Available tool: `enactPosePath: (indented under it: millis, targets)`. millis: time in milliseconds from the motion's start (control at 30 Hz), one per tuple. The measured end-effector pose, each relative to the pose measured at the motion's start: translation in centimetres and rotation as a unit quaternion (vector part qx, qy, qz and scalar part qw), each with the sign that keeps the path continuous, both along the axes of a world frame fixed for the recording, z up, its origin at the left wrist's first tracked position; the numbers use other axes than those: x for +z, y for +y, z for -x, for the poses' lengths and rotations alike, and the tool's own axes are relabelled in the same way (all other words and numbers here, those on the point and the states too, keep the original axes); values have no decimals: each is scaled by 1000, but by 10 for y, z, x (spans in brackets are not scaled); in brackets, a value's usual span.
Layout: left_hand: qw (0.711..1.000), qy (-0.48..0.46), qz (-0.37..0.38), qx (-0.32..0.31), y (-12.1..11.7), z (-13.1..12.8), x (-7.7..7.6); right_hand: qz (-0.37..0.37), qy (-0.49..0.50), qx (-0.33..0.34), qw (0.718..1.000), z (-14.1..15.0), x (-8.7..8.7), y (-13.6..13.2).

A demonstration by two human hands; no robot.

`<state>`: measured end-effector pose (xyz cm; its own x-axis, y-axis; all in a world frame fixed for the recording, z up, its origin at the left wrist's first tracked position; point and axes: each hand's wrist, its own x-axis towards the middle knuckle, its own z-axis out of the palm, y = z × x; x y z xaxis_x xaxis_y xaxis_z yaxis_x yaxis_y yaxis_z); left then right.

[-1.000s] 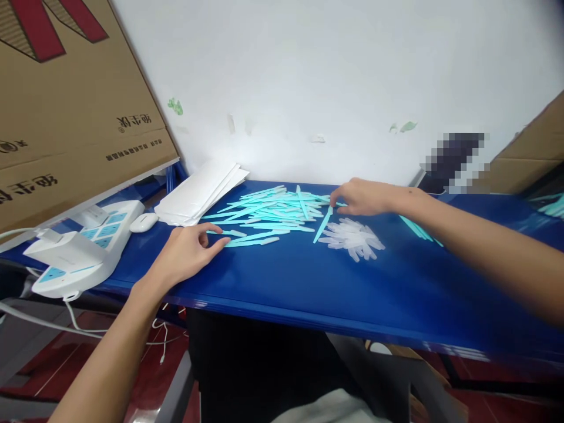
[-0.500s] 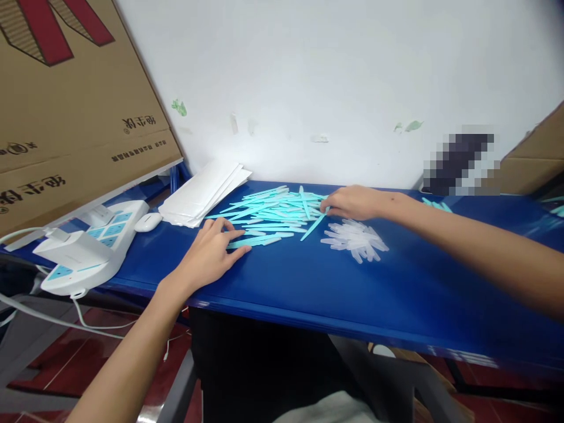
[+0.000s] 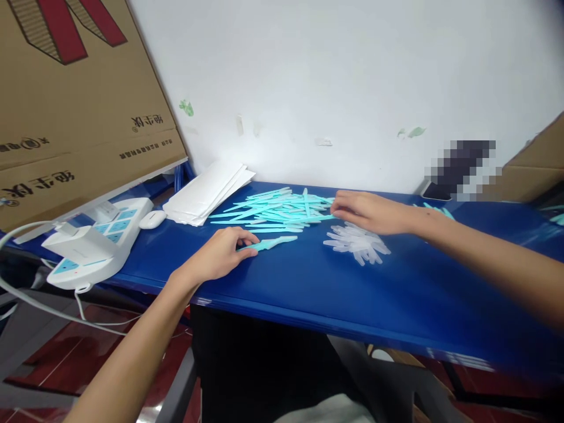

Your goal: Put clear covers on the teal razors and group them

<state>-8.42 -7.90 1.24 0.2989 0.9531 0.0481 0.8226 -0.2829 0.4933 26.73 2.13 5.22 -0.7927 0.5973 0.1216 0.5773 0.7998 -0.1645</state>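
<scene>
My left hand [image 3: 230,249] is closed at the near left of the pile, thumb and fingers pinching turquoise eyebrow razors [image 3: 277,241] that lie together just above the table. Beyond it spreads a loose pile of the same slim razors [image 3: 268,210], with paler ends. At the pile's right side, my right hand [image 3: 359,210] has its fingers closed around the end of one razor [image 3: 324,218], which points left over the pile. Just below that hand sits a heap of translucent plastic caps [image 3: 358,242]. My right fingertips are partly hidden.
White paper envelopes [image 3: 207,197] lie at the back left, beside a white earbud case [image 3: 152,219] and a power strip [image 3: 94,264] with chargers. A cardboard box [image 3: 83,117] stands left. A phone [image 3: 458,170] leans at the back right, near a few more turquoise pieces [image 3: 436,208].
My left hand has closed on razors at the near edge, drawing them slightly apart from the pile. My right hand has moved slightly right, and its razor has swung to lie nearly level.
</scene>
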Motion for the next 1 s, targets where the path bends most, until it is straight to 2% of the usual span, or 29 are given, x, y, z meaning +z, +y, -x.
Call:
enactPosePath:
  millis: [100, 200, 300, 400, 500, 700, 1000]
  targets:
    - [1000, -15, 19, -15, -7, -5, 3, 11, 56, -44, 997, 8, -1, -22]
    - [998, -34, 37, -39, -18, -15, 4, 60, 59, -76, 994, 21, -11, -50]
    - [996, -46, 26, -65, -28, -29, 4, 89, 53, -50, 993, 33, -27, -76]
    - [995, -55, -9, -88, -37, -41, -1, 79, 63, -2, 995, 40, -41, -92]
    - [992, -70, -54, -92, -44, -48, -9, 75, 71, 15, 994, 41, -48, -98]
    - [986, -101, -102, -80, -49, -48, -20, 107, 65, 54, 991, 27, -46, -96]
    - [981, -110, -140, -72, -52, -47, -25, 83, 79, 28, 993, 23, -54, -94]
